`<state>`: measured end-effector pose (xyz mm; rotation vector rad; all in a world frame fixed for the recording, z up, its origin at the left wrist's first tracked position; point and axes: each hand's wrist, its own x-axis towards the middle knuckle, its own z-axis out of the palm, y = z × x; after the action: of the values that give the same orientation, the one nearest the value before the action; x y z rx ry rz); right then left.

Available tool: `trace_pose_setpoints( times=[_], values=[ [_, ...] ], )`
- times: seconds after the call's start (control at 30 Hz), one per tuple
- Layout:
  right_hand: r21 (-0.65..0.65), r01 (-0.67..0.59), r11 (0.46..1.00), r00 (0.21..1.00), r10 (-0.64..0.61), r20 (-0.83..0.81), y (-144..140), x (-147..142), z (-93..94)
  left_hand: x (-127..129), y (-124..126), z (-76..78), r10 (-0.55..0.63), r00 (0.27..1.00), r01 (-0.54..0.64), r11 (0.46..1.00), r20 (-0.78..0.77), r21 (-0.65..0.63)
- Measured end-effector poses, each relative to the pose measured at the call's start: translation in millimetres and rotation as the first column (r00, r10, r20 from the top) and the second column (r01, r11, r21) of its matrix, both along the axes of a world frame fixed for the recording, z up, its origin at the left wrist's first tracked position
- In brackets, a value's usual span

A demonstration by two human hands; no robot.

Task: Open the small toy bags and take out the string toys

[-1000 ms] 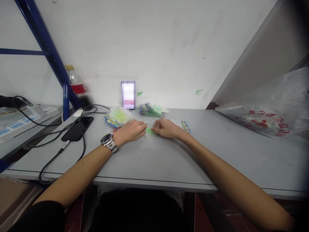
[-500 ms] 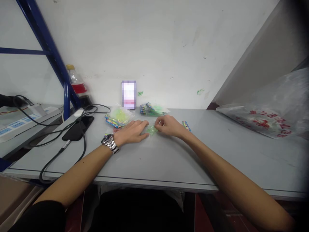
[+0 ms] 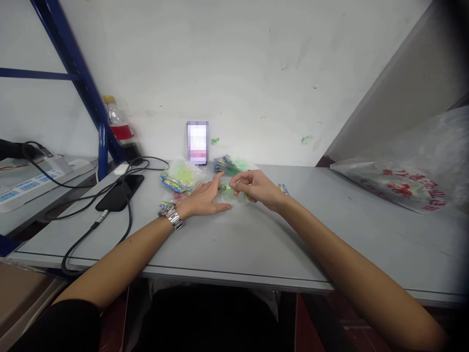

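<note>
The left hand (image 3: 205,199) is lying spread; the right hand (image 3: 252,187) is pressing fingertips together, on what I cannot tell. Between them, green pieces (image 3: 226,188) are lying on the table (image 3: 234,244), seemingly being picked through; the next move is calling for fine pinching.

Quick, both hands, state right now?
Left hand: open, fingers spread, beside the green pieces.
Right hand: fingers curled in by the green pieces; whether it grips any cannot be told.

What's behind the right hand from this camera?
Beyond the right hand, a patterned strip peeks out, its near end covered. Farther back are bunched patterned packets and pale green plastic. Anything else the hand blocks can't be seen.
</note>
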<state>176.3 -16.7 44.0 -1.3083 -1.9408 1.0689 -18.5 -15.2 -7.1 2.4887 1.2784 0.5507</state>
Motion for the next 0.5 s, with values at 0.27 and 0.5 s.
trace_pose_setpoints(
  times=[0.27,0.5],
  values=[
    [-0.020,0.010,1.000,0.933,-0.002,0.359,15.1,7.6,-17.0,-1.7,1.9,-2.1,-0.015,0.999,0.017,0.999,0.048,-0.041],
    [0.124,0.008,0.992,0.861,-0.070,0.503,15.6,5.7,-16.1,-2.3,3.8,-2.9,-0.029,0.997,0.034,0.998,0.076,-0.060]
  ],
)
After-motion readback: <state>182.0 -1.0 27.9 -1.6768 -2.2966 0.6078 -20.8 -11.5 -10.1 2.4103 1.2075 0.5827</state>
